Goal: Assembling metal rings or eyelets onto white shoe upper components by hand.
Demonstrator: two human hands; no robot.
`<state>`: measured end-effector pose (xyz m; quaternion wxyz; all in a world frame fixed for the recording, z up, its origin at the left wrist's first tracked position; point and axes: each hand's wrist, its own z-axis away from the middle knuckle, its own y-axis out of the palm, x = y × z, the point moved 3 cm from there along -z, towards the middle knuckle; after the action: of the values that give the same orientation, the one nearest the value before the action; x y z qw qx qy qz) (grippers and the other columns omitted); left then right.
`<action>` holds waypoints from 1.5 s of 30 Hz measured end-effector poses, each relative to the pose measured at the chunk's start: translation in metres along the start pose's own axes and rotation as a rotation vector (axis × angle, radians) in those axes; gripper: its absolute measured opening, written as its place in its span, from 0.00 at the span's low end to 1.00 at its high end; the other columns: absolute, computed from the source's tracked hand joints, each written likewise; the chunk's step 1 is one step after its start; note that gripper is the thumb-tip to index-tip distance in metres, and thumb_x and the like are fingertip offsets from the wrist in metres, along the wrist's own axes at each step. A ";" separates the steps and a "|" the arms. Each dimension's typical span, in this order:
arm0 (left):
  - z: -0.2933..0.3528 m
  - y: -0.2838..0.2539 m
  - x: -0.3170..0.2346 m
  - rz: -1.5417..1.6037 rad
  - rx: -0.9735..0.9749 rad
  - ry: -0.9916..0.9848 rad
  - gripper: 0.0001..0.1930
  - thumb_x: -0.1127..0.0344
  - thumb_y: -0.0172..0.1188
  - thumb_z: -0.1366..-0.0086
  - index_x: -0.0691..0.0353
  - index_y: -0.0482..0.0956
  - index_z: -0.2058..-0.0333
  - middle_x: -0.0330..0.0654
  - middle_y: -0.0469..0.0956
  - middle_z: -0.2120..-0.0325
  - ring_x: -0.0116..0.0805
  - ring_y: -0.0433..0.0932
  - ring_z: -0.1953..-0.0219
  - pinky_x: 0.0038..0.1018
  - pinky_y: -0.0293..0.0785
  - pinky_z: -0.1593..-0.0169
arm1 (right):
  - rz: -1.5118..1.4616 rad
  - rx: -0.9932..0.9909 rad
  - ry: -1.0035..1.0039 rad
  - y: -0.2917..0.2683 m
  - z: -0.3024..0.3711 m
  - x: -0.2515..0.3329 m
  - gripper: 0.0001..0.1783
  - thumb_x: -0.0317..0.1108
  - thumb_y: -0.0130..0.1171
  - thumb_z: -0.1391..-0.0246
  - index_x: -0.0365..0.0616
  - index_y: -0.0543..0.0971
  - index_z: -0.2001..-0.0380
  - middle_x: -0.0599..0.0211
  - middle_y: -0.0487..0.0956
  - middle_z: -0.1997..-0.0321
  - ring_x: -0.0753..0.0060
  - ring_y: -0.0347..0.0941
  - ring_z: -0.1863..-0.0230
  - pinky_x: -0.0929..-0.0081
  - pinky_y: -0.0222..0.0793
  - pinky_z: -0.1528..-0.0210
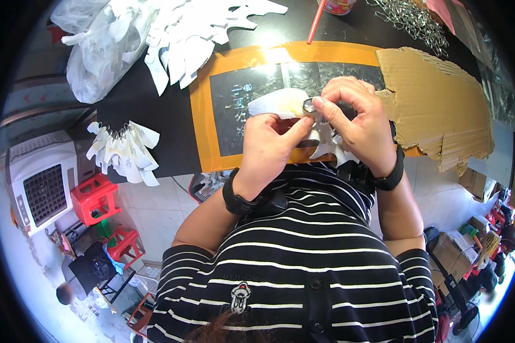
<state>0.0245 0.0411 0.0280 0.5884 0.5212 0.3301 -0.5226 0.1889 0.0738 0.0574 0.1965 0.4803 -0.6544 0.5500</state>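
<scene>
Both my hands meet over the taped mat (203,126) at the table's near side. My left hand (269,150) is closed, pinching a flat white cut-out piece (274,103) between thumb and fingers. A small metal ring (309,105), perhaps a clasp, sits at that piece's right end, with the thumb and fingers of my right hand (365,123) closed on it. More white pieces (331,147) hang below, between the hands and partly hidden by them. What the right hand's lower fingers hold I cannot make out.
At the left table edge lies a bunch of white pieces on rings (126,151). A larger white pile (189,40) and plastic bags (106,51) are behind it. Torn cardboard (435,108) lies right, metal clasps (415,26) far right, a cup (339,6) with red straw at the back.
</scene>
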 end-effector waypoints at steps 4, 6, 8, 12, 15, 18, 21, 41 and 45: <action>0.001 0.000 0.000 -0.044 -0.022 -0.070 0.10 0.71 0.64 0.36 0.71 0.81 0.58 0.39 0.83 0.67 0.22 0.80 0.68 0.21 0.80 0.63 | -0.052 0.002 -0.011 0.000 -0.002 -0.001 0.10 0.37 0.64 0.46 0.43 0.79 0.75 0.70 0.78 0.72 0.65 0.73 0.62 0.66 0.57 0.50; 0.002 -0.001 0.001 0.038 0.015 -0.096 0.10 0.72 0.64 0.36 0.71 0.82 0.59 0.40 0.83 0.67 0.23 0.80 0.68 0.21 0.81 0.64 | -0.051 0.010 -0.009 -0.001 -0.002 -0.002 0.10 0.37 0.64 0.46 0.43 0.79 0.76 0.70 0.78 0.72 0.65 0.73 0.62 0.66 0.57 0.51; 0.002 -0.003 0.000 0.046 0.044 -0.112 0.09 0.72 0.64 0.36 0.71 0.81 0.59 0.40 0.83 0.67 0.23 0.80 0.67 0.21 0.80 0.64 | -0.073 0.041 0.013 -0.002 -0.002 -0.003 0.11 0.38 0.65 0.46 0.44 0.79 0.75 0.71 0.77 0.73 0.66 0.72 0.63 0.66 0.57 0.51; 0.004 -0.002 -0.001 0.099 0.090 -0.123 0.10 0.72 0.63 0.36 0.70 0.80 0.57 0.40 0.82 0.64 0.24 0.80 0.64 0.22 0.82 0.63 | -0.065 0.076 0.023 -0.004 -0.003 -0.006 0.10 0.39 0.65 0.46 0.45 0.79 0.75 0.71 0.77 0.73 0.67 0.72 0.64 0.66 0.57 0.51; 0.006 0.003 -0.008 0.183 0.096 -0.213 0.11 0.73 0.62 0.36 0.68 0.79 0.55 0.39 0.81 0.61 0.25 0.80 0.62 0.26 0.83 0.60 | -0.120 0.102 0.024 -0.005 -0.004 -0.007 0.11 0.39 0.65 0.45 0.44 0.79 0.74 0.70 0.76 0.73 0.67 0.71 0.64 0.67 0.57 0.51; 0.005 0.003 -0.008 0.153 0.111 -0.158 0.13 0.74 0.63 0.36 0.68 0.77 0.54 0.39 0.80 0.60 0.25 0.79 0.61 0.29 0.84 0.58 | -0.152 0.116 0.035 -0.005 -0.005 -0.008 0.11 0.38 0.64 0.45 0.42 0.79 0.73 0.67 0.76 0.74 0.67 0.71 0.66 0.68 0.60 0.55; 0.007 0.005 -0.008 0.188 0.093 -0.086 0.13 0.75 0.64 0.37 0.67 0.77 0.53 0.38 0.80 0.61 0.25 0.79 0.60 0.27 0.83 0.57 | -0.245 0.115 0.059 -0.004 -0.004 -0.009 0.12 0.38 0.64 0.45 0.40 0.79 0.73 0.67 0.76 0.74 0.72 0.71 0.70 0.72 0.63 0.62; 0.007 -0.002 -0.008 0.160 0.037 -0.027 0.14 0.69 0.64 0.35 0.75 0.79 0.56 0.45 0.82 0.62 0.25 0.80 0.62 0.22 0.79 0.59 | -0.496 0.163 0.325 0.001 0.009 -0.014 0.14 0.39 0.63 0.40 0.37 0.79 0.69 0.71 0.78 0.72 0.82 0.70 0.67 0.79 0.68 0.61; 0.007 -0.005 -0.003 0.149 0.046 -0.043 0.13 0.69 0.65 0.35 0.74 0.80 0.57 0.44 0.83 0.63 0.24 0.80 0.63 0.20 0.77 0.57 | -0.499 0.259 0.365 -0.001 0.010 -0.010 0.15 0.40 0.63 0.40 0.37 0.79 0.67 0.69 0.79 0.71 0.81 0.71 0.67 0.78 0.68 0.61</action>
<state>0.0179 0.0353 0.0312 0.6208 0.5462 0.2655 -0.4958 0.1969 0.0685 0.0471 0.3761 0.5404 -0.3953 0.6405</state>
